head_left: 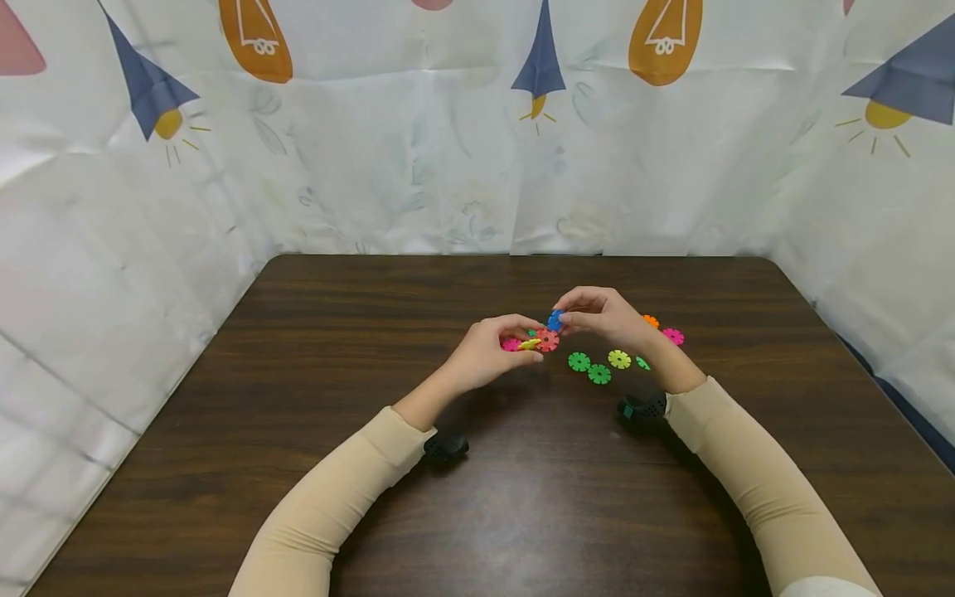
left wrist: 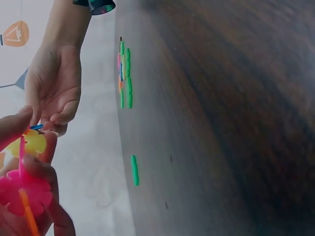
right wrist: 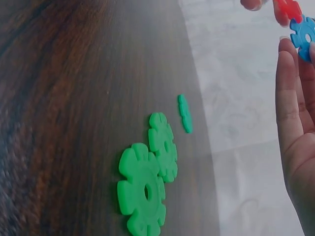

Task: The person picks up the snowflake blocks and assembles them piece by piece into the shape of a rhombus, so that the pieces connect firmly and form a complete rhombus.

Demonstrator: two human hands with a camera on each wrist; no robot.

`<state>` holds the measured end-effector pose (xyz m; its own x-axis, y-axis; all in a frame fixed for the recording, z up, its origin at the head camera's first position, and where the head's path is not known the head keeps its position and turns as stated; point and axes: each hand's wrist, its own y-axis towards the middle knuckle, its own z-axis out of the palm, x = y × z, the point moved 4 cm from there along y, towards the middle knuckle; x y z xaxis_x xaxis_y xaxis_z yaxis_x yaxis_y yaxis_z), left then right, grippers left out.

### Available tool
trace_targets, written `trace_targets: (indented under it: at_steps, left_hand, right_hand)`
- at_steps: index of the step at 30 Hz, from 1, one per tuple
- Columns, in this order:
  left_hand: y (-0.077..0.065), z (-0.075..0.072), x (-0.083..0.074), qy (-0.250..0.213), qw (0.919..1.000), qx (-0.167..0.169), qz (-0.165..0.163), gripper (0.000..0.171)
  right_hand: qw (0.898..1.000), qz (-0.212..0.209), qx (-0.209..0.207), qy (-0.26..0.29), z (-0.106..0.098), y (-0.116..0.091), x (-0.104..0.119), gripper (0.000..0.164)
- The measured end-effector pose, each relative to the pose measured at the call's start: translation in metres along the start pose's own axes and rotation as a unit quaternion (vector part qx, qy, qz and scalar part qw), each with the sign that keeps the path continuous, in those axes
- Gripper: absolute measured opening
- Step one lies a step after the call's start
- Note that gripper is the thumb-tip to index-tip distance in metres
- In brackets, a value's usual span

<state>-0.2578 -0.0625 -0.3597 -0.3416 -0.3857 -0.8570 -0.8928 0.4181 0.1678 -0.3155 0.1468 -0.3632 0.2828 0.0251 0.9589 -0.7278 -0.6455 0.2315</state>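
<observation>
Step (judged): joining | left hand (head_left: 487,351): curled round disc cluster (head_left: 529,344), red disc (head_left: 548,340) at its right end | right hand (head_left: 606,318): pinching blue disc (head_left: 555,321) against red disc, above tabletop (head_left: 358,332); engagement unclear | next move calls for: notch-to-notch alignment, push

white sheeting (head_left: 336,166) with lamp prints (head_left: 539,70) hangs behind a dark wood-grain table (head_left: 515,506).

Blue disc (head_left: 555,321), reddish disc (head_left: 548,341), pink disc (left wrist: 32,189), yellow disc (left wrist: 34,143), grn discs (head_left: 594,373), orange disc (head_left: 651,321): all solid colors, no ptrn. Tbl (head_left: 522,506) = dk brown w/ streaky wood grain. Sleeves (head_left: 328,497) plain beige, wrist cams (head_left: 448,448) mostly blk. Backdrop (head_left: 477,191)'s wht w/ gray-blue lamps (head_left: 540,66) + orange bulbs (head_left: 256,58).
</observation>
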Motion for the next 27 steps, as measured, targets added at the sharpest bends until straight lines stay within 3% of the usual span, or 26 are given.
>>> trace_targets:
  at_steps: [5, 11, 16, 27]
  left_hand:
    - [0.000, -0.002, -0.001, 0.012, 0.9993, -0.024, 0.026, 0.034]
    - [0.000, -0.003, -0.003, 0.034, 0.9982, -0.033, 0.037, 0.034]
    - [-0.001, -0.002, -0.010, 0.057, 0.9972, -0.030, 0.038, 0.038]
    - [-0.003, 0.000, -0.015, 0.085, 0.9956, -0.013, 0.039, 0.045]
  right_hand:
    - [1.000, -0.015, 0.010, 0.009, 0.002, 0.001, 0.001, 0.027]
    - [1.000, -0.010, -0.010, 0.019, 0.002, 0.000, 0.002, 0.027]
    - [0.998, 0.002, -0.031, 0.051, 0.002, -0.002, 0.004, 0.030]
    - [0.998, -0.018, -0.016, 0.055, 0.004, -0.002, 0.005, 0.027]
